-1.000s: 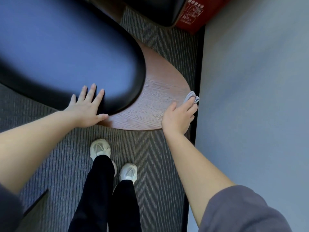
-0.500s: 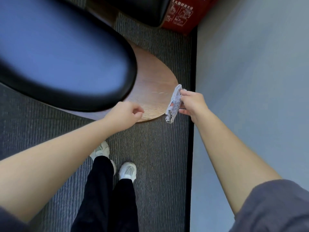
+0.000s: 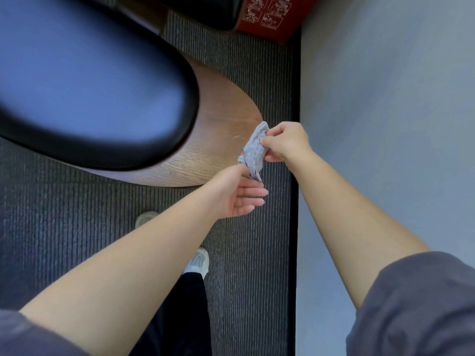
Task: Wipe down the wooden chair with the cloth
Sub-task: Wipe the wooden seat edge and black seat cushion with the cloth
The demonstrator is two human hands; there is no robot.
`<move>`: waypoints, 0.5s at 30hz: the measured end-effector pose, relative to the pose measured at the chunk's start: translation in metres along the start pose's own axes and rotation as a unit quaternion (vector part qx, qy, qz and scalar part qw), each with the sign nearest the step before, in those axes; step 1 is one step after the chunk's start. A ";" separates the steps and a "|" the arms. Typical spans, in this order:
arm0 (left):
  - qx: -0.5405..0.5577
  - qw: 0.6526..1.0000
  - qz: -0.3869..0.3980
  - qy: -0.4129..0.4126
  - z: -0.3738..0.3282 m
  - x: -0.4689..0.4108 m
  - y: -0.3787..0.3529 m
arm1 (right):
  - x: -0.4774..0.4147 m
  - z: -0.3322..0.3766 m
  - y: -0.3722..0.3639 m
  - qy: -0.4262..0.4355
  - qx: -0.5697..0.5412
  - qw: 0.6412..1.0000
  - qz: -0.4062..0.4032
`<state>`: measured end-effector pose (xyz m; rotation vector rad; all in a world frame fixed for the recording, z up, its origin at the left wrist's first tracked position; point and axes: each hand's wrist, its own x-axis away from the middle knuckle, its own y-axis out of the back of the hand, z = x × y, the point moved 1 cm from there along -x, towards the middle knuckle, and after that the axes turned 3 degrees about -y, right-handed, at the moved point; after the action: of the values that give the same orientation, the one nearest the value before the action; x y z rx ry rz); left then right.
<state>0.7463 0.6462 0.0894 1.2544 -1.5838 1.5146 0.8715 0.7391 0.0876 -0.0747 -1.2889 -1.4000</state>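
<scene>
The chair has a brown wooden seat shell (image 3: 218, 140) and a black padded cushion (image 3: 97, 93) on top of it. My right hand (image 3: 285, 142) pinches the upper part of a small grey cloth (image 3: 253, 150), which hangs in the air just off the wood's right edge. My left hand (image 3: 239, 195) is right below, palm up. Its thumb side meets the cloth's lower end and takes it between thumb and forefinger, while the other fingers stay straight. The cloth is not touching the wood.
A grey wall (image 3: 385, 111) with a black skirting strip (image 3: 295, 201) runs close on the right. Ribbed dark carpet (image 3: 244, 253) covers the floor. A red box (image 3: 267, 14) and another black seat (image 3: 205, 9) stand behind. My shoes (image 3: 196, 262) are below.
My right hand lifted the cloth off the wooden edge and holds it up. My left hand left the cushion, crossed to the right and came up under the cloth.
</scene>
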 end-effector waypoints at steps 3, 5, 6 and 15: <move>0.036 0.999 0.029 0.025 0.003 0.005 -0.006 | 0.000 -0.004 -0.002 0.003 -0.008 1.000 -0.005; 0.077 0.997 0.009 0.015 -0.001 0.005 -0.011 | -0.001 -0.006 -0.002 0.006 -0.016 1.000 -0.003; 0.099 0.995 -0.012 0.008 -0.005 0.003 -0.013 | -0.001 -0.006 -0.001 0.008 -0.018 1.000 -0.001; 0.241 0.962 -0.128 0.016 -0.010 -0.014 -0.031 | -0.004 -0.005 0.004 0.017 -0.009 0.999 0.029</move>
<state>0.7779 0.6625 0.0903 1.6131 -1.0053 1.7953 0.8787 0.7391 0.0850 -0.0992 -1.2375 -1.3589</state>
